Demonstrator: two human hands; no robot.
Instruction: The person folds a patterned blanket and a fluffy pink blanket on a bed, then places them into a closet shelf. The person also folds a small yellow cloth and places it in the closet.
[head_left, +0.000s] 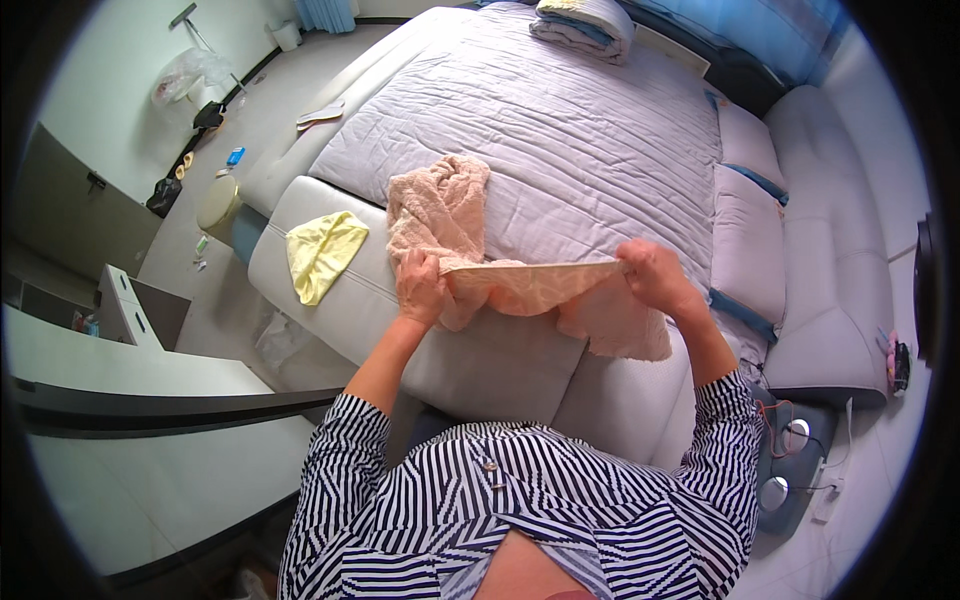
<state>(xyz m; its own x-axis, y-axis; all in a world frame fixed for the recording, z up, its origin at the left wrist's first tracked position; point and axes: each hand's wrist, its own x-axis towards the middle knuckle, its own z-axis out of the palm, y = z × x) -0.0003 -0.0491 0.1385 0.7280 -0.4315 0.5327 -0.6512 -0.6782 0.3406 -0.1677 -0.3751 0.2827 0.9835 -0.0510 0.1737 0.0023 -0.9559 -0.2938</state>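
Observation:
Both hands hold a pink fleece garment (442, 202) by an edge that is pulled nearly straight between them. My left hand (420, 289) grips the left end of this edge, close to the bunched part that lies on the bed's corner. At the right end, my right hand (651, 276) is closed on the same edge, with a fuzzy flap hanging below it. A thinner, smooth peach panel sags between the hands. To the left of my left hand, a yellow cloth (324, 253) lies crumpled on the bed's pale padded edge (480, 367). Which part of the garment each hand grips cannot be told.
A grey quilted sheet (555, 142) covers the bed. Pillows (748, 240) line its right side, and folded bedding (589, 30) sits at the far end. A round stool (219, 204) stands at left. Cables and a power strip (827, 501) are at lower right.

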